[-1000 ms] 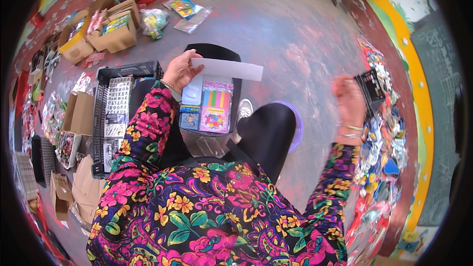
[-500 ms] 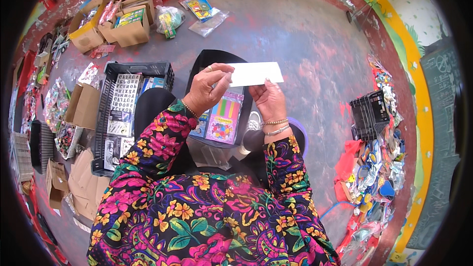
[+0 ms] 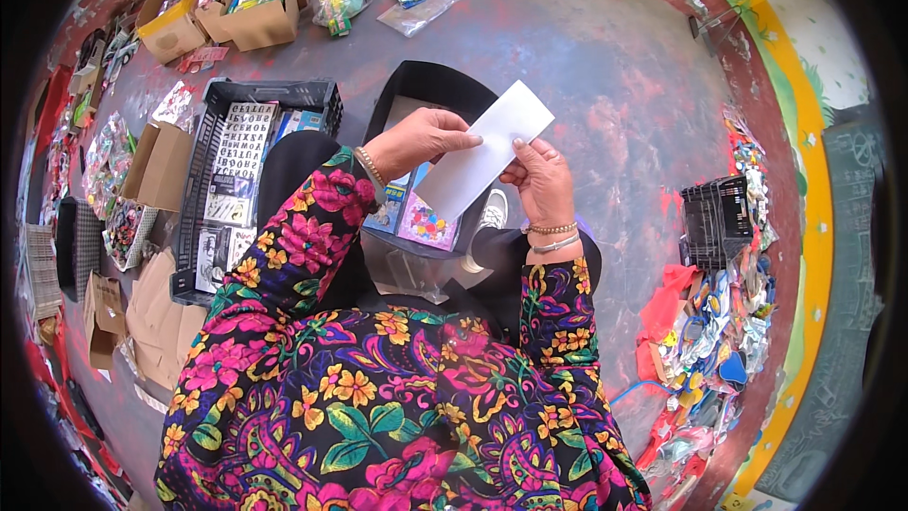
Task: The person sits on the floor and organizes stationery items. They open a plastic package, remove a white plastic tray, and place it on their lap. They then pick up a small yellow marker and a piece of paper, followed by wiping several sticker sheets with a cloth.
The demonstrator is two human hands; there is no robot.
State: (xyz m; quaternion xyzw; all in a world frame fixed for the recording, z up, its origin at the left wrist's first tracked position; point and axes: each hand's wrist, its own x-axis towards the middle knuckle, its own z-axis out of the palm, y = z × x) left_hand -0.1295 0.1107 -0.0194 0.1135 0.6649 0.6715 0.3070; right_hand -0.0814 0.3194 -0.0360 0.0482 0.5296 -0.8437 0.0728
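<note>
A grey floor (image 3: 615,104) smudged with red spreads across the room, and here, over a black bin (image 3: 402,87), is the white paper rectangle (image 3: 482,153), slanting from upper right to lower left! The left hand (image 3: 416,145) pinches its left edge, the right hand (image 3: 544,185) grips its right, thumb on top. Below, a colourful packet (image 3: 427,227) peeks out of the bin. Left of that, a black crate (image 3: 189,270) carries letter sheets (image 3: 244,144).
</note>
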